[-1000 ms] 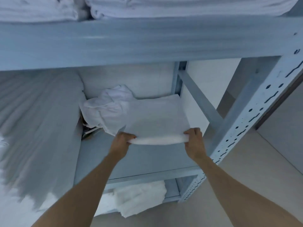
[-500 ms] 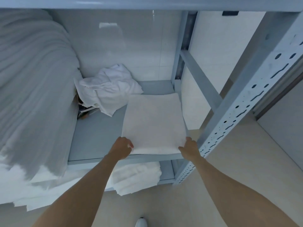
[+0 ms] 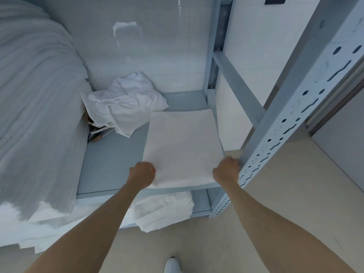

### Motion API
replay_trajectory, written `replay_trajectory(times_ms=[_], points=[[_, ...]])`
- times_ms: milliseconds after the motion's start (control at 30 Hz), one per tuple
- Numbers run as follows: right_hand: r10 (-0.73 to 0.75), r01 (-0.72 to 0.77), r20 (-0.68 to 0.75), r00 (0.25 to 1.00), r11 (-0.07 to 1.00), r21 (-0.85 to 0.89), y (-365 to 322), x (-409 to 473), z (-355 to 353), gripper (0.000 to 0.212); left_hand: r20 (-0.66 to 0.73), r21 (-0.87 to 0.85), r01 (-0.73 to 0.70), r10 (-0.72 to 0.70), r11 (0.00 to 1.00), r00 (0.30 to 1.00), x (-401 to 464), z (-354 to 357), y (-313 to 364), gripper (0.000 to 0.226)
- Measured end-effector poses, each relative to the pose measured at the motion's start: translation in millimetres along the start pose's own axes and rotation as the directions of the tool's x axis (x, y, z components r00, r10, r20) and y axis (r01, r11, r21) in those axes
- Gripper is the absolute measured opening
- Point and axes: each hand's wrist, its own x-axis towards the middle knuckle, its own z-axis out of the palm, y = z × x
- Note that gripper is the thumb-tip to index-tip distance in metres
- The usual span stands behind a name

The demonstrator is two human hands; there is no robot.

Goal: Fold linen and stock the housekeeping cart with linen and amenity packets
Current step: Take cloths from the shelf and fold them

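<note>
Head view: my left hand (image 3: 142, 173) and right hand (image 3: 226, 170) grip the near corners of a folded white towel (image 3: 182, 146) lying flat on the grey shelf (image 3: 110, 160); crumpled linen (image 3: 126, 107) sits at eleven o'clock of it.

Quick count of what's on this rack: mostly white linen.

One flat folded towel (image 3: 182, 148) sits on the middle shelf (image 3: 110, 164), with two hands on its near corners: left hand (image 3: 142, 173) and right hand (image 3: 226, 170). One crumpled white cloth (image 3: 126, 107) is bunched up at the back of that same shelf. One big stack of folded linen (image 3: 35, 115) fills the left side; I can't count the layers, way too many. One smaller pile of folded white linen (image 3: 163, 210) is on the lower shelf (image 3: 201, 201). So two shelves in view, plus one perforated upright post (image 3: 285, 134) at the front right and one white shoe (image 3: 173, 265) on the floor.
</note>
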Motion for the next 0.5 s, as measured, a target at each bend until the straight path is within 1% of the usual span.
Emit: replay_trajectory(times_ms=[33, 67, 100, 133, 167, 200, 267, 333, 400, 500], points=[[-0.090, 0.092, -0.098, 0.991, 0.996, 0.020, -11, 2, -3, 0.041, -0.055, 0.016, -0.050, 0.050, 0.999, 0.997, 8, -2, 7, 0.028], [-0.201, 0.214, -0.202, 0.959, 0.976, 0.045, -24, 6, -6, 0.050, -0.116, 0.017, -0.120, 0.121, 0.993, 0.986, 18, -3, 15, 0.028], [-0.319, 0.341, -0.280, 0.906, 0.940, 0.033, -38, 12, -6, 0.052, -0.171, 0.015, -0.190, 0.190, 0.982, 0.967, 28, -1, 25, 0.031], [-0.422, 0.436, -0.295, 0.858, 0.900, -0.019, -50, 21, -4, 0.051, -0.210, 0.025, -0.248, 0.248, 0.968, 0.946, 40, 2, 35, 0.036], [-0.499, 0.495, -0.267, 0.825, 0.865, -0.087, -58, 31, 2, 0.051, -0.227, 0.047, -0.283, 0.286, 0.958, 0.931, 53, 7, 44, 0.042], [-0.529, 0.508, -0.224, 0.819, 0.849, -0.146, -58, 42, 10, 0.052, -0.228, 0.074, -0.299, 0.308, 0.951, 0.924, 64, 16, 50, 0.048], [-0.487, 0.458, -0.131, 0.864, 0.866, -0.199, -38, 62, 35, 0.058, -0.203, 0.140, -0.293, 0.317, 0.946, 0.926, 82, 45, 48, 0.057], [-0.413, 0.403, -0.062, 0.909, 0.906, -0.131, -7, 71, 60, 0.063, -0.209, 0.156, -0.275, 0.304, 0.949, 0.930, 86, 74, 34, 0.063], [-0.398, 0.389, -0.085, 0.913, 0.915, -0.102, 5, 76, 74, 0.065, -0.279, 0.147, -0.272, 0.304, 0.951, 0.911, 88, 88, 24, 0.066], [-0.394, 0.381, -0.114, 0.912, 0.917, -0.117, -5, 80, 70, 0.061, -0.286, 0.118, -0.321, 0.342, 0.940, 0.895, 92, 82, 19, 0.068]])
